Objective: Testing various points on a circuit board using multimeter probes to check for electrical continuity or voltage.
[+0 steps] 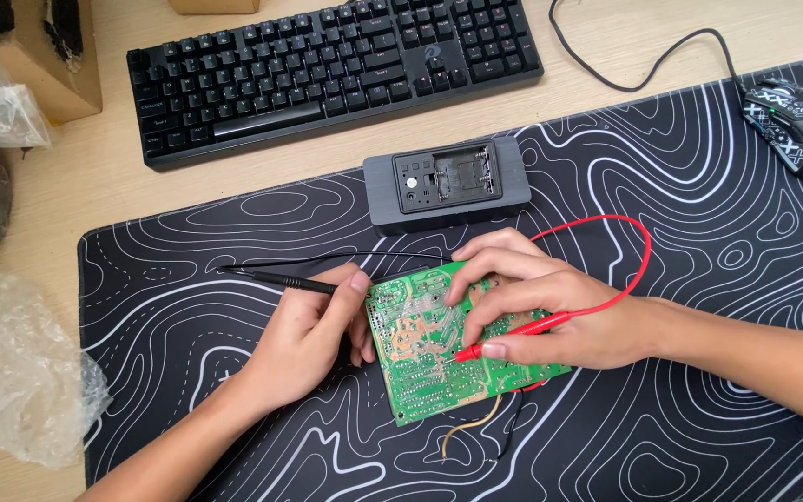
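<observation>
Near the front edge of the black desk mat with white contour lines [234, 409], a thin tan wire [476, 428] trails from the lower edge of the green rectangular printed circuit board [420, 358], which lies solder side up near the middle of the mat, slightly tilted. The left hand [304, 339] is curled, thumb and fingers pinching a slim black probe [276, 279] that points toward the mat's left edge; its knuckles rest just beside the board's left edge. The right hand [536, 307] lies across the board's upper right part, fingers pressed flat on the board, thumb and forefinger pinching a red probe [513, 336] whose tip touches the board's centre; a red lead [638, 251] loops behind the wrist. Beyond, at the mat's rear edge, sits a grey rectangular case [445, 186] with an open recess. Farther back on the pale wooden worktop [95, 186] lie a black keyboard [327, 65], a black patterned mouse [792, 125] and crumpled clear plastic [11, 372].
</observation>
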